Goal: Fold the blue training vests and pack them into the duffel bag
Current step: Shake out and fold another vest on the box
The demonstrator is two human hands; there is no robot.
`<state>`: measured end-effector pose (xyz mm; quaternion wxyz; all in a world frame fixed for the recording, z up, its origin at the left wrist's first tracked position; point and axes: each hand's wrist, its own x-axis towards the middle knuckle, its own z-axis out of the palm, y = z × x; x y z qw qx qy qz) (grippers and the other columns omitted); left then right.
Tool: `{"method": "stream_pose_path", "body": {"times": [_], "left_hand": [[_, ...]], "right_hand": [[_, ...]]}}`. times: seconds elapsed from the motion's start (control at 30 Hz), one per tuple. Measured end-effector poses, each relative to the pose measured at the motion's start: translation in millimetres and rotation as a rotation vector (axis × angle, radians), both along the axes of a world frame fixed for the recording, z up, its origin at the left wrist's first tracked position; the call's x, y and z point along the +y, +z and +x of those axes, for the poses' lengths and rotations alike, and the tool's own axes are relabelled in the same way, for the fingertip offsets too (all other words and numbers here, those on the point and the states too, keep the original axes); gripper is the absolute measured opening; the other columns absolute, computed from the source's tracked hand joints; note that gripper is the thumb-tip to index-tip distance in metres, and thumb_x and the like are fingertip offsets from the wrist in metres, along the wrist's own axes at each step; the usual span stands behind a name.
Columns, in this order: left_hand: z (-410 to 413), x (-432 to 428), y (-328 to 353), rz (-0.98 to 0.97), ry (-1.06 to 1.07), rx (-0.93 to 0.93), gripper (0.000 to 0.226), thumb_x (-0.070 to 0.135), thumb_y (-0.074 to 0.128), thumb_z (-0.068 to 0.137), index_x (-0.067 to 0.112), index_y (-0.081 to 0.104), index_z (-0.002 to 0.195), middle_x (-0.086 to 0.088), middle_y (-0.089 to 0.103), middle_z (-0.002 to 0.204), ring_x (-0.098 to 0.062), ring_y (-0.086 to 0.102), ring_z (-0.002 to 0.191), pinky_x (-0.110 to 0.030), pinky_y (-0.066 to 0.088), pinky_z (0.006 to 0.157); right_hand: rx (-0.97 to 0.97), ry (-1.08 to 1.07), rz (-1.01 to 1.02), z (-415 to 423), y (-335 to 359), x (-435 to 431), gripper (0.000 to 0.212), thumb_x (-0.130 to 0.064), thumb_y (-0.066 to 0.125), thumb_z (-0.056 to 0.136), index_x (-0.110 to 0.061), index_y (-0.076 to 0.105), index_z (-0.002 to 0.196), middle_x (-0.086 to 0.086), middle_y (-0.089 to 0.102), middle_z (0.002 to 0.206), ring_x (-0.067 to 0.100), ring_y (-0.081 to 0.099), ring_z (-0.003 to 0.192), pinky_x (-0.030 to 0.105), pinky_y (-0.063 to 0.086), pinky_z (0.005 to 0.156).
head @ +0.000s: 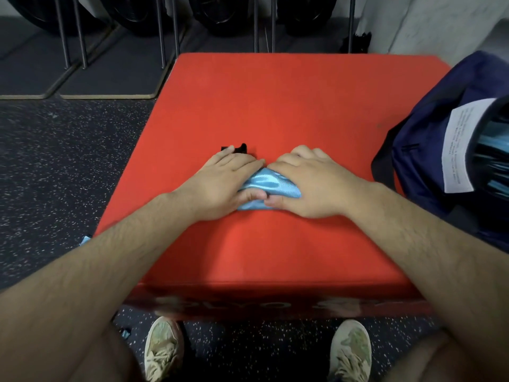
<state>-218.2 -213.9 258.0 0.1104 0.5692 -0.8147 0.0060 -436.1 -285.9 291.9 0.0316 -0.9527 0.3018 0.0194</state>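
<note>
A small folded bundle of shiny light-blue vest (272,183) lies in the middle of the red padded box (275,100). My left hand (223,180) covers its left side with fingers laid over the top and the thumb tucked against the near edge. My right hand (305,183) grips its right side, fingers curled over the far edge and thumb at the front. A bit of black trim (238,148) sticks out beyond my left fingertips. The navy duffel bag (429,161) stands open at the box's right edge, with blue vests (493,161) inside and a white label (460,150) on its rim.
Dark speckled rubber floor surrounds the box. Scraps of blue fabric (86,239) lie on the floor at the left by my arm. A metal rack with black round weights (220,12) stands behind the box. A pale wall (429,20) rises at the back right.
</note>
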Motion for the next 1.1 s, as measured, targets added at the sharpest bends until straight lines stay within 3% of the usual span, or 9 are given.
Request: {"method": "stream_pose_path", "body": {"times": [0.1, 0.17, 0.33, 0.47, 0.57, 0.67, 0.87, 1.0, 1.1], "left_hand": [[3.5, 6.1, 10.9, 0.041, 0.078, 0.185, 0.070, 0.057, 0.009, 0.100, 0.020, 0.033, 0.154, 0.010, 0.029, 0.160, -0.001, 0.010, 0.150, -0.029, -0.001, 0.124], [-0.2, 9.0, 13.5, 0.015, 0.082, 0.140, 0.070, 0.056, 0.008, 0.100, 0.021, 0.030, 0.155, 0.012, 0.024, 0.162, -0.001, 0.004, 0.151, -0.030, -0.001, 0.124], [-1.8, 13.8, -3.5, 0.212, 0.121, 0.028, 0.082, 0.068, 0.015, 0.095, 0.018, 0.006, 0.160, 0.007, -0.002, 0.167, -0.005, -0.018, 0.149, -0.028, -0.010, 0.121], [4.2, 12.7, -2.5, 0.118, 0.108, 0.029, 0.093, 0.075, 0.021, 0.089, 0.014, 0.011, 0.159, 0.001, -0.001, 0.167, -0.011, -0.013, 0.152, -0.033, -0.004, 0.124], [4.0, 16.3, 2.0, 0.018, 0.205, -0.009, 0.099, 0.081, 0.024, 0.082, 0.016, 0.023, 0.157, -0.003, 0.013, 0.166, -0.022, -0.001, 0.154, -0.040, 0.002, 0.125], [0.3, 23.1, 9.5, 0.059, 0.324, 0.058, 0.098, 0.080, 0.037, 0.081, 0.022, 0.018, 0.158, -0.001, 0.017, 0.164, -0.025, 0.008, 0.153, -0.042, 0.008, 0.124], [-1.0, 28.8, 24.8, 0.205, 0.607, 0.490, 0.096, 0.061, 0.065, 0.083, 0.028, 0.012, 0.157, -0.011, 0.041, 0.145, -0.031, 0.041, 0.135, -0.045, 0.035, 0.112], [-11.4, 29.6, 45.6, 0.256, 0.633, 0.876, 0.098, 0.056, 0.066, 0.086, 0.038, 0.000, 0.156, 0.004, 0.062, 0.109, -0.016, 0.061, 0.099, -0.028, 0.045, 0.086], [-27.2, 27.5, 63.2, 0.303, 0.538, 1.332, 0.096, 0.042, 0.069, 0.091, 0.040, -0.002, 0.156, 0.009, 0.062, 0.126, -0.002, 0.069, 0.093, -0.019, 0.052, 0.074]], "right_hand": [[-0.055, -0.076, 0.098, 3.1, 19.9, -2.1, 0.071, -0.069, 0.017, 0.093, -0.033, 0.042, 0.149, -0.018, 0.045, 0.150, 0.010, 0.024, 0.143, 0.036, 0.013, 0.117], [-0.073, -0.105, 0.083, 11.5, 25.4, -4.4, 0.057, -0.052, 0.020, 0.105, -0.028, 0.037, 0.154, -0.012, 0.040, 0.156, 0.010, 0.017, 0.149, 0.035, 0.005, 0.120], [0.119, -0.058, 0.069, 39.4, 15.0, -2.2, 0.056, -0.039, 0.036, 0.105, -0.020, 0.025, 0.157, 0.000, 0.043, 0.154, 0.017, 0.034, 0.144, 0.038, 0.011, 0.120], [0.127, -0.134, 0.082, 49.5, 22.7, 3.0, 0.040, -0.042, 0.052, 0.095, -0.016, 0.048, 0.125, 0.003, 0.057, 0.120, 0.023, 0.055, 0.115, 0.041, 0.030, 0.099], [0.165, -0.254, 0.205, 49.8, 29.2, 5.8, 0.031, -0.043, 0.061, 0.089, -0.015, 0.049, 0.092, -0.002, 0.056, 0.090, 0.022, 0.055, 0.083, 0.035, 0.040, 0.076], [0.122, -0.314, 0.311, 48.2, 28.4, 6.6, 0.029, -0.041, 0.065, 0.085, -0.017, 0.051, 0.077, 0.000, 0.057, 0.075, 0.019, 0.054, 0.064, 0.030, 0.039, 0.054], [-0.009, -0.373, 0.403, 42.1, 33.0, 14.3, 0.027, -0.037, 0.054, 0.091, -0.014, 0.056, 0.076, 0.002, 0.059, 0.073, 0.024, 0.057, 0.069, 0.033, 0.039, 0.058], [-0.302, -0.400, 0.509, 36.2, 50.9, 21.9, 0.018, -0.025, 0.055, 0.091, -0.011, 0.065, 0.089, 0.009, 0.071, 0.088, 0.027, 0.067, 0.082, 0.038, 0.051, 0.068], [-0.606, -0.451, 0.625, 39.1, 66.7, 27.8, 0.019, -0.026, 0.059, 0.087, -0.011, 0.066, 0.097, 0.012, 0.074, 0.095, 0.028, 0.071, 0.088, 0.042, 0.055, 0.074]]}}
